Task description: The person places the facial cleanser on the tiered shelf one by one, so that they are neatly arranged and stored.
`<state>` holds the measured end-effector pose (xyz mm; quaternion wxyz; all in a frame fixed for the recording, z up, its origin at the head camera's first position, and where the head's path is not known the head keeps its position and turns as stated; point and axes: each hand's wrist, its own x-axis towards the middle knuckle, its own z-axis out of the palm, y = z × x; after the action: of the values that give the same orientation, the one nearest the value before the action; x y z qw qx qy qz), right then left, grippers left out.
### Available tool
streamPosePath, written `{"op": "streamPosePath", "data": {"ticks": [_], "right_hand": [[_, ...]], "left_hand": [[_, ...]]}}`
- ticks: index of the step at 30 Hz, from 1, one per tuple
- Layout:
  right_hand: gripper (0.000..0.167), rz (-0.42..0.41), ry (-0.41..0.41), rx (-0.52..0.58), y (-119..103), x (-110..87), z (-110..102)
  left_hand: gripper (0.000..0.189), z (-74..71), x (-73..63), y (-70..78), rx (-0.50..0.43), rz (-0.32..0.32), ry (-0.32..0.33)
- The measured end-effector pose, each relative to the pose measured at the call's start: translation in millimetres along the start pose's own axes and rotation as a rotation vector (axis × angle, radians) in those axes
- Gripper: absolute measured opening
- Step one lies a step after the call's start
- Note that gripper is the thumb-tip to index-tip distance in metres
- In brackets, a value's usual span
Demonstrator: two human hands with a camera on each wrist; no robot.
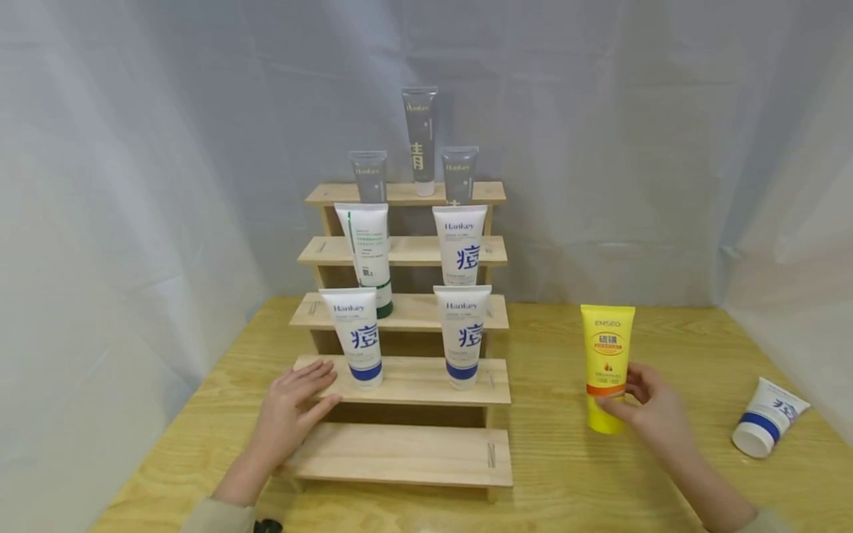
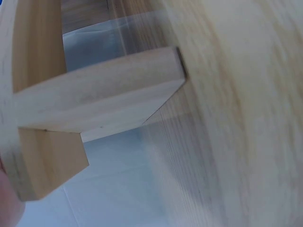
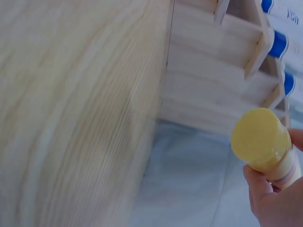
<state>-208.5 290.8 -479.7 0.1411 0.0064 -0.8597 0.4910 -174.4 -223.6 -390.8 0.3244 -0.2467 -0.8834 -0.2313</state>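
Note:
My right hand [image 1: 656, 407] grips a yellow tube [image 1: 606, 355] low down, near its cap, and holds it upright to the right of a stepped wooden stand [image 1: 400, 453]. The right wrist view shows the round end of its yellow cap [image 3: 255, 135] with fingers about the tube. On the stand's left edge, at the second step from the bottom, rests my left hand [image 1: 293, 403], fingers extended. Beside it stands a white tube with a blue band [image 1: 353, 329]; a matching tube [image 1: 463, 333] shares that step. The left wrist view shows mostly wood and a fingertip [image 2: 9, 203].
Higher steps carry a white-and-green tube [image 1: 371, 248], another white-and-blue tube [image 1: 460, 240] and three grey tubes, one [image 1: 420, 141] on top. A white-and-blue tube [image 1: 769, 418] lies tilted on the wooden table [image 1: 553, 481] at far right. Pale sheeting [image 1: 600, 148] hangs around.

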Motion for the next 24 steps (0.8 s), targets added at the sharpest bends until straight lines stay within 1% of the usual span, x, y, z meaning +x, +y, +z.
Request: {"op": "streamPosePath", "data": {"ticks": [1,3,4,5,7,8,10,11,13,14,15,17,19,22,24], "right_hand": [[0.069,-0.019,-0.002,0.044,-5,-3.4,3],[0.067,-0.013,-0.044,0.121,-46,-17.8,3],[0.066,-0.024,-0.063,0.158,-64,-24.7,3],[0.063,-0.072,-0.074,0.190,-73,-29.1,5],[0.061,-0.108,-0.104,0.247,-97,-39.0,7],[0.059,-0.138,-0.120,0.295,-107,-43.6,8],[0.058,-0.201,-0.117,0.343,-108,-48.6,15],[0.058,-0.216,-0.123,0.363,-111,-51.1,17],[0.058,-0.195,-0.135,0.399,-132,-59.2,19],[0.057,-0.199,-0.144,0.415,-137,-62.0,21],[0.058,-0.168,-0.147,0.398,-146,-65.5,22],[0.058,-0.181,-0.171,0.443,-151,-68.7,27],[0.058,-0.170,-0.180,0.446,-154,-71.1,33],[0.059,-0.192,-0.187,0.445,-160,-73.4,42],[0.059,-0.186,-0.189,0.425,-166,-74.5,48]], "left_hand": [[0.034,-0.2,0.2,0.1,-0.001,0.001,0.000],[0.034,-0.4,0.5,0.4,-0.003,0.000,0.000],[0.034,-0.3,0.5,0.4,-0.004,0.001,0.001],[0.034,-0.2,0.5,0.2,-0.005,0.001,0.002],[0.034,-0.1,0.7,0.1,-0.006,0.004,0.005],[0.034,0.3,0.6,-0.1,-0.005,0.006,0.006],[0.034,0.9,0.6,-0.6,-0.006,0.011,0.009],[0.034,1.1,0.6,-0.7,-0.007,0.013,0.009],[0.034,1.6,0.4,-1.0,-0.008,0.016,0.010],[0.034,1.7,0.4,-1.0,-0.009,0.016,0.010],[0.034,1.8,0.4,-1.0,-0.009,0.016,0.010],[0.034,1.8,0.3,-1.2,-0.007,0.015,0.008],[0.035,1.8,0.1,-1.3,-0.003,0.013,0.006],[0.034,1.1,0.0,-1.3,-0.002,0.008,0.004],[0.034,0.6,-0.1,-1.2,-0.002,0.003,0.001]]}}
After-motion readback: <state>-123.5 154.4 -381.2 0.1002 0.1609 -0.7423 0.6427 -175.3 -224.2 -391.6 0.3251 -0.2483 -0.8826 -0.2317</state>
